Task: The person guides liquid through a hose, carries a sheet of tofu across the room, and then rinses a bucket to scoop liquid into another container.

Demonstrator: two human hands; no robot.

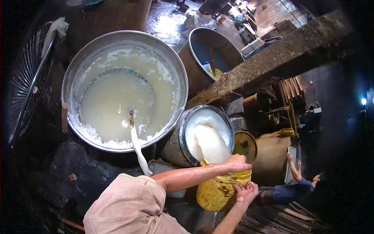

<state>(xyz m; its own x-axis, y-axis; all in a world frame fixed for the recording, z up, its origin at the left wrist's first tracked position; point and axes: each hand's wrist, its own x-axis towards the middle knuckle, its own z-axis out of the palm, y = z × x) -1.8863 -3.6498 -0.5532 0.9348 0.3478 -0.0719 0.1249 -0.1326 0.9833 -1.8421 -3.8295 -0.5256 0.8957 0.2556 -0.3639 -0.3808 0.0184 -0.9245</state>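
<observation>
A dirty yellow bucket [213,195] is tilted, and thick white liquid [210,144] pours from it into a round drum [184,146] that holds more white, frothy liquid. My left hand [237,163] is closed on the upper part of the bucket, the wet forearm crossing over it. Lower down, my right hand [246,193] has its fingers curled against the bucket's side. Part of the bucket's mouth is hidden behind my left arm.
A large metal vat [67,97] of cloudy liquid stands at left, with a white-coated pipe [138,148] over its rim. A thick wooden beam [272,58] slants across the upper right. Behind it stands another vat [191,58]. A co-worker [290,193] is at far right.
</observation>
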